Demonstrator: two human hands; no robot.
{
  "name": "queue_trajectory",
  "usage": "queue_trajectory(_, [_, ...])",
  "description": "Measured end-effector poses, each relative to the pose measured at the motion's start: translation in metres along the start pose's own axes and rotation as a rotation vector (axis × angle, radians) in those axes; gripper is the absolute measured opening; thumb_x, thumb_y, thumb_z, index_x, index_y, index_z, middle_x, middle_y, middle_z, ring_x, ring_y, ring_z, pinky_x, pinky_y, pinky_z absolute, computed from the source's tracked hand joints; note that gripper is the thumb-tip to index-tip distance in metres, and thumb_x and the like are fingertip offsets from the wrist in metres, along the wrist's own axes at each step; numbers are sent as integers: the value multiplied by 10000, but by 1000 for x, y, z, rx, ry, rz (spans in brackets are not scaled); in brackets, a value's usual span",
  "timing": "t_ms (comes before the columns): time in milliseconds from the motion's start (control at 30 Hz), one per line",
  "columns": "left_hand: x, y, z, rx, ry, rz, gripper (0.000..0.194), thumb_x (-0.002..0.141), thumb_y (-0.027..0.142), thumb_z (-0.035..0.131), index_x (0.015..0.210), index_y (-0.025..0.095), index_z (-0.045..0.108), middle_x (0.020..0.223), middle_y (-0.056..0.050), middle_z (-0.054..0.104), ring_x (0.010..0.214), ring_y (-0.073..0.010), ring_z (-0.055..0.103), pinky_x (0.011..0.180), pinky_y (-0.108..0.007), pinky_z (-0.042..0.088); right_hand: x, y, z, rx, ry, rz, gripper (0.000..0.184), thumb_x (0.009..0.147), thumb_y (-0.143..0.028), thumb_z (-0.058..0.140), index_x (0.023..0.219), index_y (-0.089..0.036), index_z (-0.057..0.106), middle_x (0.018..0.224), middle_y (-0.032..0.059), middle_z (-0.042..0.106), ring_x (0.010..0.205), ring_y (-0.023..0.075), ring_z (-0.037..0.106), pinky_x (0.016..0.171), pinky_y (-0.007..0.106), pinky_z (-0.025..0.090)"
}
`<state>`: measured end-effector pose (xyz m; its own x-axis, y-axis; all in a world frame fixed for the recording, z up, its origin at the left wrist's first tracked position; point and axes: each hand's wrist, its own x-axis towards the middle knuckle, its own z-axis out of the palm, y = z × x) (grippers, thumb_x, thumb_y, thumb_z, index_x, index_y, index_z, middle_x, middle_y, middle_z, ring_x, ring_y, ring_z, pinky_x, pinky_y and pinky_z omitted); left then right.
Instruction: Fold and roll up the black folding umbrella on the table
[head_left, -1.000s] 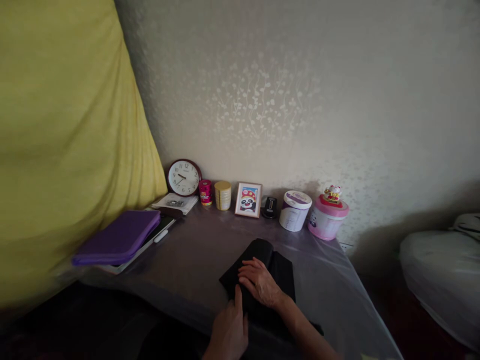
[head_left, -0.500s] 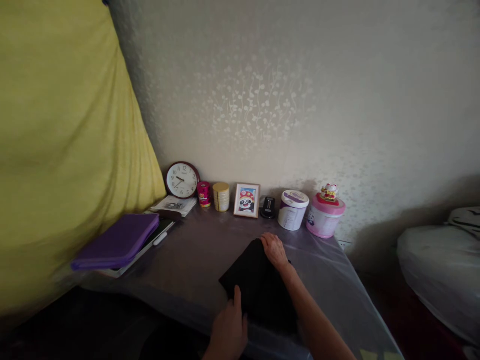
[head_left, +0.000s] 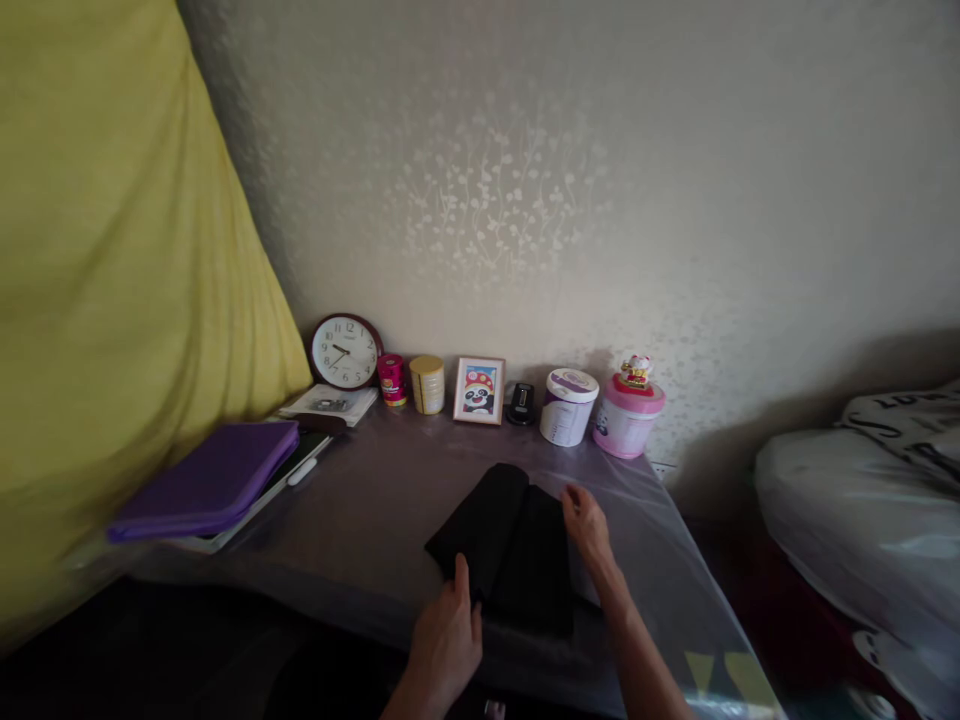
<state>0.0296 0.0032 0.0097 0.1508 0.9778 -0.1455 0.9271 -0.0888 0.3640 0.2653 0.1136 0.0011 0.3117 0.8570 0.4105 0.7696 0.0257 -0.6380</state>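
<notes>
A folded black cloth [head_left: 517, 550] lies near the front edge of the table, with a fold line running down its middle. My left hand [head_left: 448, 635] is at the cloth's near left side, its index finger stretched out on the fabric and the thumb apart. At the far right corner of the cloth is my right hand [head_left: 587, 522], its fingers curled and pressed together at the edge. The fabric between those fingertips is mostly hidden.
Along the wall stand a clock [head_left: 346, 351], a pink tin [head_left: 391, 380], a yellow-lidded can [head_left: 427, 385], a panda picture frame [head_left: 479, 391], a white tub [head_left: 569, 408] and a pink tub [head_left: 628, 418] topped by a cat figurine [head_left: 637, 372]. A purple folder [head_left: 206, 478] lies left.
My right hand has moved from the cloth's far top edge to its right corner, and the right part now lies spread flatter. My left hand stays at the near left side.
</notes>
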Motion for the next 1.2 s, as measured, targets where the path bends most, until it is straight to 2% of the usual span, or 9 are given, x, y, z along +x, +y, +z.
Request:
queue_trajectory(100, [0,-1,3,14,25,9,562,860,236,311,1369,59,152,1004,-133,601,849,-175,587,695,-244,390,-22,18,-13,-30,-95,151,366,786,-375,399,978,-144,609,932,108,660,860,215,611,763,314,449])
queue_trajectory(233, [-1,0,2,34,18,-11,555,865,248,301,1371,72,154,1021,-128,592,849,-173,582,690,-242,383,-43,18,-16,42,-169,245,374,755,-416,424,926,-159,635,859,88,676,808,220,624,710,310,458])
queue_trajectory(500, [-2,0,0,9,12,2,572,857,252,301,1374,67,140,1017,-129,591,848,-183,580,698,-261,390,-42,0,-16,199,-151,262,415,712,-497,479,907,-166,634,754,70,669,742,228,626,647,313,459])
queue_trajectory(633, [-1,-1,-3,-7,-7,-16,562,866,265,301,1371,71,150,994,-131,606,863,-181,582,708,-255,387,-41,-9,-16,294,-175,249,378,674,-497,527,781,-151,638,625,33,618,625,193,588,544,266,418])
queue_trajectory(767, [0,0,-8,-28,-34,-24,566,864,263,312,1369,62,152,993,-134,616,869,-180,587,708,-251,389,-38,-29,-22,522,-242,263,383,676,-519,545,698,-142,608,556,-11,548,521,133,500,461,226,353])
queue_trajectory(867, [0,-1,-9,-42,-33,-17,569,862,256,311,1369,57,146,1021,-136,612,890,-180,583,728,-252,389,-30,-51,-25,584,-201,260,385,671,-512,569,747,-135,601,599,-7,556,558,128,503,477,215,361])
queue_trajectory(1000, [1,-3,-7,-52,-39,2,577,862,266,304,1369,47,137,1026,-133,613,904,-180,578,741,-251,392,-16,-79,-13,613,-199,258,416,639,-486,600,841,-123,602,621,3,570,593,143,527,490,215,385])
queue_trajectory(1100, [1,-4,-6,-53,-37,24,574,858,260,306,1364,36,152,1061,-142,600,921,-186,573,763,-256,390,-9,-91,8,659,-262,239,456,658,-489,569,903,-105,592,590,-5,558,558,141,527,464,219,396])
queue_trajectory(1200, [2,-5,-6,-54,-37,31,576,856,260,309,1362,29,159,1078,-153,591,930,-196,572,766,-264,391,-6,-98,31,625,-286,242,501,688,-457,550,1019,-80,562,683,28,605,600,152,565,468,221,430])
